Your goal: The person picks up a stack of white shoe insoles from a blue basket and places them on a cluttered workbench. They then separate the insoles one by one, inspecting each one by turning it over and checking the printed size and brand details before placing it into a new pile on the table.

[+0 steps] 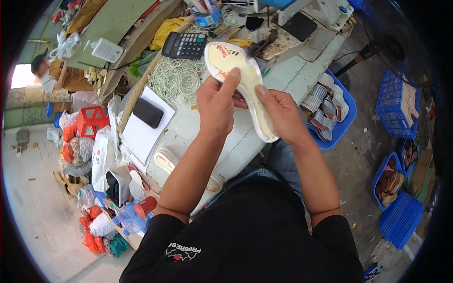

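Two bare hands hold one pale yellow, white-rimmed shoe sole [250, 85] above a whitish table [231, 141]. The left hand [218, 106] pinches it near its broad end, thumb pressed on the printed face and fingers partly hidden beneath; the right hand [283, 115] grips the opposite edge along the narrower part, thumb on top, its other fingers mostly out of sight behind. The sole's broad end points away from the wearer, its narrow end toward the body.

On the table beyond the left hand lie one black calculator with grey keys [184, 45] and one tangled heap of pale, thin loops [174, 82], too many to count. One black rectangular phone [148, 112] rests on white paper [146, 139]. Nearer the wearer, a small stack of white soles [166, 159] sits partly behind the left forearm; its number cannot be told. One pair of yellow-handled pliers [237, 41] lies past the sole's broad end.

To the right, beside the table, one blue plastic basin [347, 125] holds a pile of grey and white strap pieces [325, 106]. Farther right stands one blue lattice crate [389, 113]. At left is one red plastic stool [92, 121].
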`<act>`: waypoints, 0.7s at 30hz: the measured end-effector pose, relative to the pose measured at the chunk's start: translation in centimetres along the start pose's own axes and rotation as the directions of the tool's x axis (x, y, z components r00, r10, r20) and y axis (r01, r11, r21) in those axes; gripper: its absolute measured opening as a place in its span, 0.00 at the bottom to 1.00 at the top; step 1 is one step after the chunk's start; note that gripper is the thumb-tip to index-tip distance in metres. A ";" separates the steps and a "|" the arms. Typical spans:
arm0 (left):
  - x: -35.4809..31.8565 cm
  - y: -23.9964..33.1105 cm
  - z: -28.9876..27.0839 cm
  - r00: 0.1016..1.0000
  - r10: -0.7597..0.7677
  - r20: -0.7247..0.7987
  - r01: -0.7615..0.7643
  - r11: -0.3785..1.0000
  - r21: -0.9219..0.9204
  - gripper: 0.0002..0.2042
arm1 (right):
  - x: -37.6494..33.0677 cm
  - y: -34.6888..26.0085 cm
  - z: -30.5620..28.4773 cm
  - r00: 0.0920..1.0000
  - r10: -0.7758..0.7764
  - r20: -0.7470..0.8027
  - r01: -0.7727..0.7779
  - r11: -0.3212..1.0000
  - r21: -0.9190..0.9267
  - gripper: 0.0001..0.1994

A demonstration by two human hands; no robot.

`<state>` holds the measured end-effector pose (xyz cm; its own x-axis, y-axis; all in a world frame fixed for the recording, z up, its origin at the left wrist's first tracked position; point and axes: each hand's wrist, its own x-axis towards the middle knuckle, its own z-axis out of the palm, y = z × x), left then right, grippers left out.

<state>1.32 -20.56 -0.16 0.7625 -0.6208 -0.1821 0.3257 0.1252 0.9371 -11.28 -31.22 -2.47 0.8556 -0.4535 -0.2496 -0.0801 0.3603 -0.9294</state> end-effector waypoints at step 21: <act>-11.1 1.0 -19.5 0.775 -0.250 0.581 -0.591 0.041 0.806 0.27 | 0.2 4.9 -2.0 0.963 -0.207 0.174 0.217 0.209 -0.954 0.34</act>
<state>4.07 1.56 -3.00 0.1847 -0.9616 -0.2029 -0.8877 -0.2519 0.3855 -12.49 -31.18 -7.65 0.9292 -0.3697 -0.0002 -0.3186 -0.8005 -0.5075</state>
